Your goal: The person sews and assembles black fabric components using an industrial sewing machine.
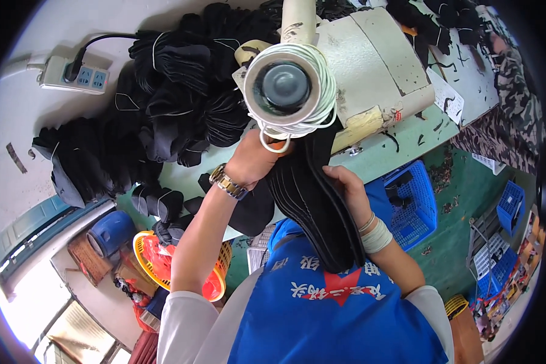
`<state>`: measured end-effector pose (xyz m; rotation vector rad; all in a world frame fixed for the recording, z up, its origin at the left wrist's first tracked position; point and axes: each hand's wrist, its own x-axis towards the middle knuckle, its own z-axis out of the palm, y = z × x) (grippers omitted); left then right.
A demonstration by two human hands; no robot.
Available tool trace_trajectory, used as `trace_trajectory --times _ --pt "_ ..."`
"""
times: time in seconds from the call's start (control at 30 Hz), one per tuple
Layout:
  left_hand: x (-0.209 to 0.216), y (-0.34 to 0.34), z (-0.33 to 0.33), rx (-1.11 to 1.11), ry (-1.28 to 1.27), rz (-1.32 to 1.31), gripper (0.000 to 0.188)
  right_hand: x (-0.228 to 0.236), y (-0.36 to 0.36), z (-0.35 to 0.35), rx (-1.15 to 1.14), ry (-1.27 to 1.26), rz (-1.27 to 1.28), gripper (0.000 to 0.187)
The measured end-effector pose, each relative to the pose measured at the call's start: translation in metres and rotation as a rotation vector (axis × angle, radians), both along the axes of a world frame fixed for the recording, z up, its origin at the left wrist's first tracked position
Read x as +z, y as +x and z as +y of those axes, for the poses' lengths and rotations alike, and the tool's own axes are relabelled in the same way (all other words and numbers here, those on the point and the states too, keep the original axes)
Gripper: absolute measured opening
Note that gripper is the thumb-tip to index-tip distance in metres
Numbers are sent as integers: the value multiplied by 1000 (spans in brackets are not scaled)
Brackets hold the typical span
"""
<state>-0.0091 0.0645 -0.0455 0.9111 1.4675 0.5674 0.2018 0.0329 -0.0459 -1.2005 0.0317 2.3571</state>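
Note:
A thick stack of long, curved black fabric pieces (312,206) hangs down in front of my blue apron. My right hand (350,191) is closed on the stack's right side, with the thumb along its edge. My left hand (249,159), a watch on its wrist, is curled at the stack's upper left. Something orange (279,147) shows at its fingers, and the fingertips are partly hidden by the machine's round tube. This beige machine (376,57) stands just beyond both hands, with white cord (326,91) wound around the tube.
Tied bundles of black pieces (176,67) heap the table's left side. A power strip (76,76) is on the wall. Below are an orange basket (141,252) with red plastic, a blue barrel (112,232) and a blue crate (428,206). Camouflage cloth (515,91) hangs at right.

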Motion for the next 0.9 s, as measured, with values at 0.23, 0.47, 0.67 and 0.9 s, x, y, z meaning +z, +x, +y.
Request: trace_trajectory --times 0.23,0.47,0.67,0.9 --pt "-10 -4 -4 12 -9 -85 29 -2 -5 -6 -76 -7 -33 27" --pt "-12 -15 -10 175 -279 -582 32 -13 2 -5 -138 -44 21 24" --pt "-16 -6 -7 58 -143 -288 29 -5 -2 -9 -51 195 -194 23" --pt "-9 5 -10 126 1 -275 30 13 -2 3 -131 -77 -8 28"
